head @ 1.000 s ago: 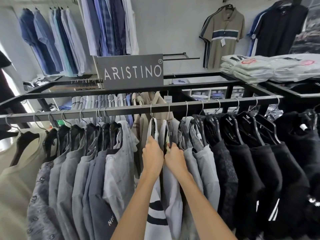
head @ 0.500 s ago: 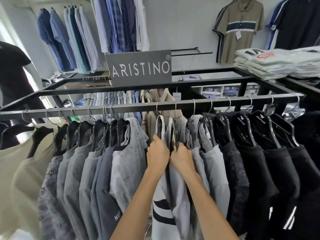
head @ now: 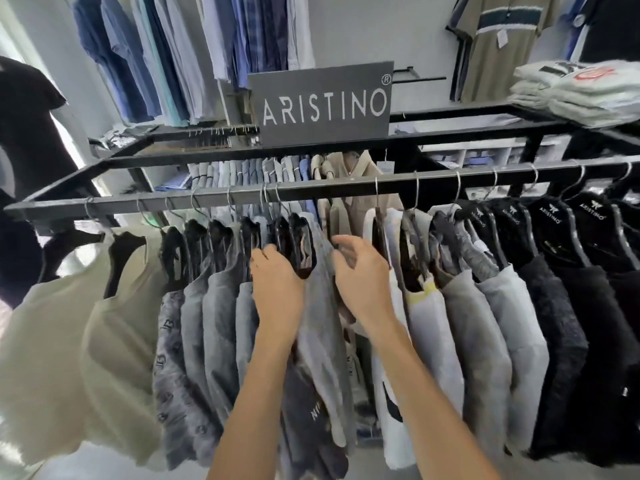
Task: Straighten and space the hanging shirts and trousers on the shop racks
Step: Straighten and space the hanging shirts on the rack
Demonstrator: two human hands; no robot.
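A black rail (head: 346,188) runs across the view, packed with shirts on black hangers: cream ones (head: 69,341) at the left, grey ones in the middle, black ones (head: 571,306) at the right. My left hand (head: 277,289) curls its fingers over the shoulder of a grey shirt (head: 322,323) by its hanger. My right hand (head: 363,278) hovers on that shirt's right side with fingers spread, holding nothing. Just right of it hangs a white shirt (head: 422,323). The picture is blurred by motion.
A grey ARISTINO sign (head: 322,102) stands on the rack's top frame. Folded shirts (head: 571,95) are stacked at the top right. Blue shirts (head: 173,46) and a striped polo (head: 498,46) hang on the back wall. A dark garment (head: 24,133) hangs at the far left.
Both hands left the white shirts and moved left to the last grey shirt. The right hand opened. The view swung left and down.
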